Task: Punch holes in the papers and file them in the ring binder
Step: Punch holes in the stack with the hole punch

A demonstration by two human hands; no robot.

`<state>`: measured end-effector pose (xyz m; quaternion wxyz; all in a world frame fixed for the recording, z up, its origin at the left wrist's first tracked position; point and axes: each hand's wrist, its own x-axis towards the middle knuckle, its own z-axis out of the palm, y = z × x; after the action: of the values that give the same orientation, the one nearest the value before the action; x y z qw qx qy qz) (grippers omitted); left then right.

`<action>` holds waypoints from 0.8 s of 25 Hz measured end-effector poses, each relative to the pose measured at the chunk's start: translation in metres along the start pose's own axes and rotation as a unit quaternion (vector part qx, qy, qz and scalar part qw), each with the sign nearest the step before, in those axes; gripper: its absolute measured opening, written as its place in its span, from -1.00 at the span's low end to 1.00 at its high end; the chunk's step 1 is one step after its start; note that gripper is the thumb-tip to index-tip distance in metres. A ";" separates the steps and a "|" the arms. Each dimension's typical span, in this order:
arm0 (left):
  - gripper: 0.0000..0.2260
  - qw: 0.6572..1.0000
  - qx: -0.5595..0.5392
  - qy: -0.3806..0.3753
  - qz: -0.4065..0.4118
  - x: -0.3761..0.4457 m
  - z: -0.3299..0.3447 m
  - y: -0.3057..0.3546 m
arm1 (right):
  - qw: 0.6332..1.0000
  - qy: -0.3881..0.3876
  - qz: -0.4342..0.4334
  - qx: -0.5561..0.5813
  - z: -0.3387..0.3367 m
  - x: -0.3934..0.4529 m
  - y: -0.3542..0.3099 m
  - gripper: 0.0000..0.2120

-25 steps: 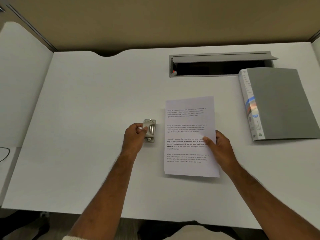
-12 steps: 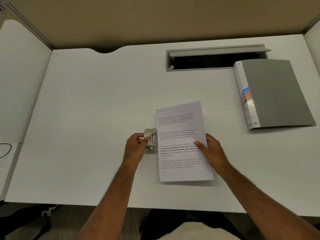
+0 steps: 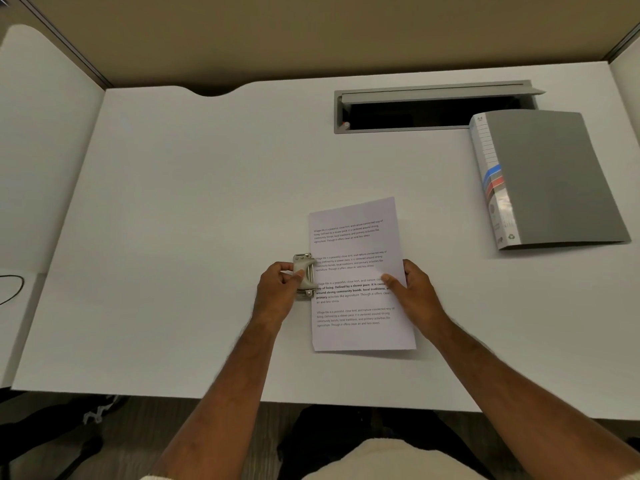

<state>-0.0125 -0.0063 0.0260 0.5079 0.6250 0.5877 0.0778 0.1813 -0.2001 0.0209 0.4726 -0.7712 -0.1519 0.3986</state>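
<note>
The left hand (image 3: 280,289) is gripping the small metal hole punch (image 3: 304,275), fingers curled round its body, pressing it against the left edge of the printed paper (image 3: 360,271). The right hand (image 3: 412,289) is pinching the sheet's right edge, thumb lying on top. The paper is lying flat near the middle of the white bench (image 3: 173,202). The closed grey ring binder (image 3: 550,178) is resting well apart at two o'clock, beside an open cable tray (image 3: 433,109).

The printed sheet (image 3: 360,275) near the desk's front edge reads "Village life is a peaceful, close-knit, and nature-connected way of living", repeated in four paragraphs.
</note>
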 end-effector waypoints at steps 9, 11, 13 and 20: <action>-0.92 1.000 -0.013 -0.014 -0.002 0.003 -0.002 -0.001 | 1.000 -0.002 -0.006 -0.019 0.011 0.001 -0.004 -0.76; -0.92 1.000 -0.015 -0.016 -0.002 0.003 -0.002 -0.001 | 1.000 0.002 -0.007 -0.022 0.013 0.002 -0.005 -0.75; -0.92 1.000 -0.016 -0.016 0.000 0.004 -0.002 -0.001 | 1.000 0.005 -0.005 -0.021 0.013 0.002 -0.007 -0.74; -0.91 0.999 -0.030 -0.017 0.000 0.006 -0.001 -0.005 | 1.000 0.007 -0.003 -0.015 0.015 0.005 -0.009 -0.77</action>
<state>-0.0148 -0.0021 0.0202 0.5364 0.6107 0.5764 0.0842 0.1749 -0.1832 0.0230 0.4632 -0.7804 -0.1572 0.3896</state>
